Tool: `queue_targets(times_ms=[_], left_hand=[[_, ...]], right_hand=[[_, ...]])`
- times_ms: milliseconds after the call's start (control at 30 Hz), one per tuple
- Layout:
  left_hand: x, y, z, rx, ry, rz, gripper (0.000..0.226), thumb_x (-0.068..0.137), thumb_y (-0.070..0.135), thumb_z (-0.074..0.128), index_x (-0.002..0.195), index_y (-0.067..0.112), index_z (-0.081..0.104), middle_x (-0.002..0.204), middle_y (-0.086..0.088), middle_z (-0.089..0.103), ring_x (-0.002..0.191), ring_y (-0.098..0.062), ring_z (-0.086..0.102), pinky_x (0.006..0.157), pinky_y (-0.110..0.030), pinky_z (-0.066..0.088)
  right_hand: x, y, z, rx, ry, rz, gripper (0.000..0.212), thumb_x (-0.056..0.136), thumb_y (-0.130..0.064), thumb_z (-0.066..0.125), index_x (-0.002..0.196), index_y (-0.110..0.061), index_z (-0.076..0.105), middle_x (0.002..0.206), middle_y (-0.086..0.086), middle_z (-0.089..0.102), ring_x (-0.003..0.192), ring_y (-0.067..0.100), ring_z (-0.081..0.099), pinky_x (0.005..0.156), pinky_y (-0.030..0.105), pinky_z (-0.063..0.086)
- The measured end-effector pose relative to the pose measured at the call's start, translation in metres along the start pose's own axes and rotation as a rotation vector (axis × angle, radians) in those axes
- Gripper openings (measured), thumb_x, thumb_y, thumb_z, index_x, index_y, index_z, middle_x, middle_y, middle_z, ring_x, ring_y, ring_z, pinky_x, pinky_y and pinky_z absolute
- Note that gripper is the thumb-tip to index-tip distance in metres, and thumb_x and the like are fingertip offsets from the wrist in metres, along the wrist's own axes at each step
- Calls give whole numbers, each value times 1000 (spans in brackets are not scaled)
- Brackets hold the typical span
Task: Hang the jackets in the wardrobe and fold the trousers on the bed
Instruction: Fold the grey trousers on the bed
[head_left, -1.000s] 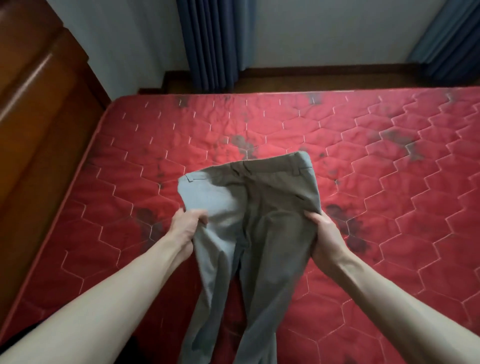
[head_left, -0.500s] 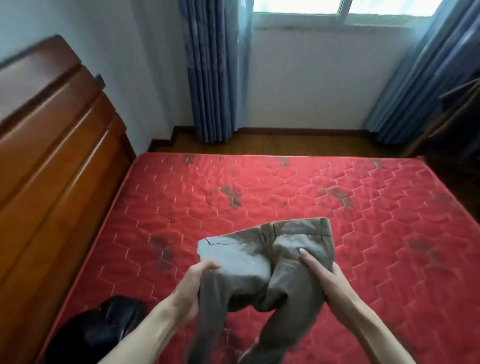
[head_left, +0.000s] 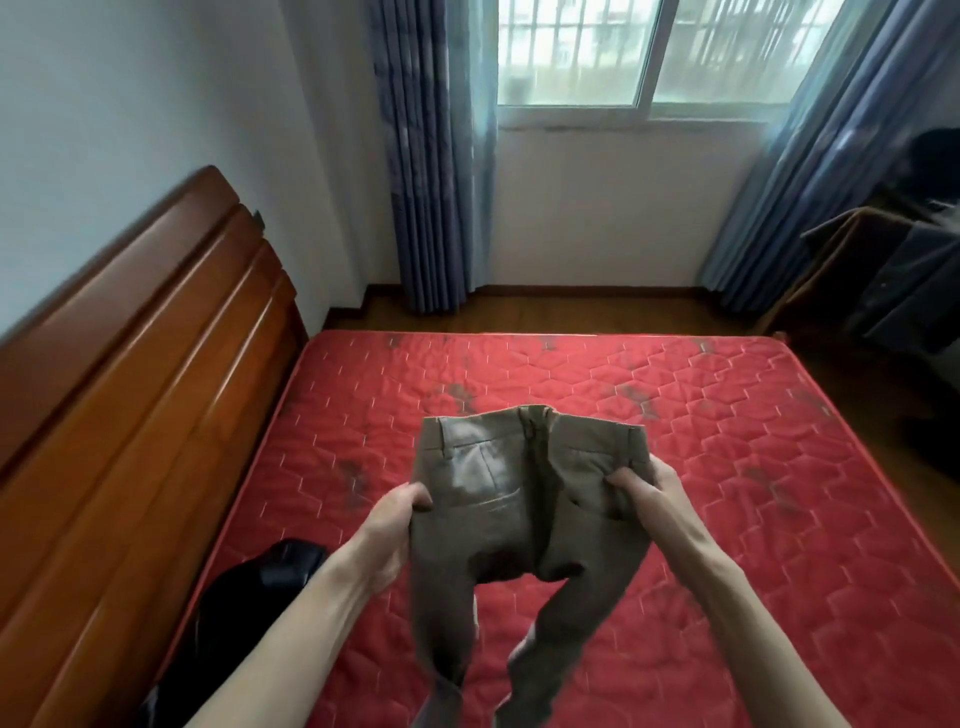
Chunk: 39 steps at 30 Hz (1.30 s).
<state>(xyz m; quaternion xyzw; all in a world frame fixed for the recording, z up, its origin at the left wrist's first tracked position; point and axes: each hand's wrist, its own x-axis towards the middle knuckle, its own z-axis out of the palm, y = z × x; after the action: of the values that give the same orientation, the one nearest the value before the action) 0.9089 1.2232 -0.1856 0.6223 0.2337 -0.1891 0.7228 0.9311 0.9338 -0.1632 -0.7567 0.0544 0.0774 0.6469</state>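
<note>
Head view shows the trousers (head_left: 524, 499) held up in the air above the bed (head_left: 727, 441), seat side toward the camera, waistband on top and both legs hanging down and out of the frame at the bottom. The left hand (head_left: 395, 525) holds the left side seam, with its fingers curled around the cloth. The right hand (head_left: 649, 493) pinches the right side near the back pocket. So each grip is closed on the trousers, and nothing else is held.

I think the main risk is an uneven fold. The two legs hang apart and are a little twisted, so if the trousers are laid down like this, the seams may not meet and the cloth can wrinkle. Each hand holds only a small part of the fabric, so one side can slip with a quick shake. The legs may also drag over the edge of the bed, where I cannot see them.

The bed carries a bare red quilted mattress with some dark stains. A dark garment (head_left: 260, 587) lies at its near left corner, beside the wooden headboard (head_left: 130, 415). Behind the bed are a wooden floor, blue curtains (head_left: 431, 156) and a bright window (head_left: 649, 52). At the far right, dark clothes (head_left: 904, 280) hang on some furniture.
</note>
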Motion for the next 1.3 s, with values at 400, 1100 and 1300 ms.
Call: queue_targets(times_ms=[400, 1100, 1300], left_hand=[[-77, 10, 29, 144, 137, 296, 19, 103, 15, 61, 113, 9, 76, 107, -10, 80, 105, -28, 75, 96, -44, 58], [-195, 134, 101, -130, -418, 534, 62, 102, 1, 32, 53, 15, 66, 50, 1, 54, 42, -6, 54, 46, -17, 46], [-203, 125, 120, -135, -416, 557, 75, 103, -3, 31, 41, 22, 65, 47, 8, 51, 42, -1, 49, 48, -16, 44]], right_hand=[[-46, -53, -67, 121, 162, -236, 34, 104, -32, 60, 92, -2, 70, 82, 4, 73, 75, 15, 70, 63, 26, 58], [-110, -206, -11, 428, -115, -417, 36, 87, -50, 59, 72, -19, 48, 59, -9, 47, 52, 1, 44, 50, 19, 40], [-107, -198, 11, 423, -156, -525, 30, 91, -42, 62, 73, -19, 53, 65, -7, 48, 58, 4, 43, 54, 17, 40]])
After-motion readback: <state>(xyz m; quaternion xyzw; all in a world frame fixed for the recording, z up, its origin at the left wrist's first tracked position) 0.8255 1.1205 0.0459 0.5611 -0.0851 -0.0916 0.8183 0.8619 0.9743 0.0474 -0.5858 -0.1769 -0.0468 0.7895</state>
